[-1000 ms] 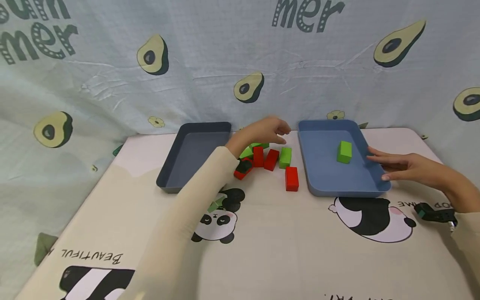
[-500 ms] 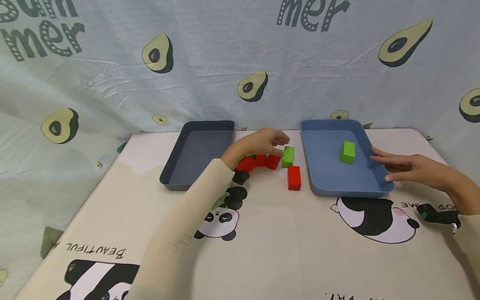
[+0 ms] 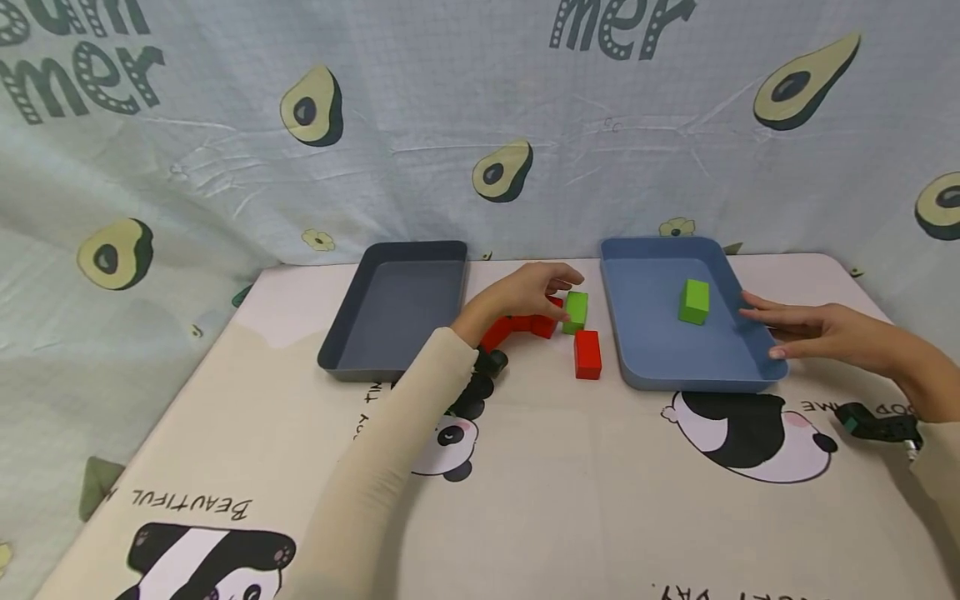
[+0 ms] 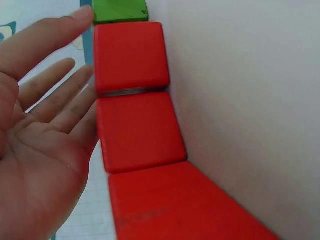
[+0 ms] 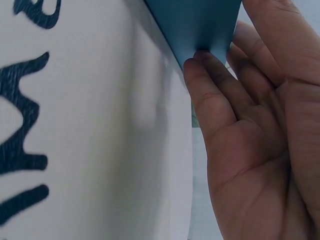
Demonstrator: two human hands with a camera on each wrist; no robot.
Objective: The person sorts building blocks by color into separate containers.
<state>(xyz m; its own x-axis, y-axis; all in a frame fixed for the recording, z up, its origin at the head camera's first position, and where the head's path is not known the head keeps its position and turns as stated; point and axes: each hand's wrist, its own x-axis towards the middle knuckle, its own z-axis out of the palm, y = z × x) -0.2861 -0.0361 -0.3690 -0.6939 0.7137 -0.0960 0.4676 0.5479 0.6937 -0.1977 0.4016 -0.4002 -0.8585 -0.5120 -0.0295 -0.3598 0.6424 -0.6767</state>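
Saw a pale hanging sheet (image 3: pixel 390 83) with avocado prints behind a cream worktop (image 3: pixel 540 492) decorated with pandas and lettering. Saw a cream left sleeve (image 3: pixel 375 475) stretched across from the near edge. Found a blue tray (image 3: pixel 652 354) toward the right on the far side, and a dark grey tray (image 3: pixel 412 300) farther left, well apart. Noted the left hand (image 3: pixel 523 292) between both trays, low beside the blocks, grip apart, fingers nearly straight, thumb tip just beside a loose green block (image 3: pixel 577 310). Could not tell light contact from a narrow gap there. Noted the right hand (image 3: pixel 832 335) at the blue tray's right wall, grip likewise apart, fingertips touching the outside. Saw a black device (image 3: pixel 877 423) near the right wrist. Found three red blocks (image 4: pixel 140 132) in a row beside the left palm, partly hidden from the head camera. Placed the loose green block on the worktop, between the left thumb and the blue tray. Found a lone red block (image 3: pixel 587 355) just in front, and a second green block (image 3: pixel 694 302) inside the blue tray, toward the right wall.
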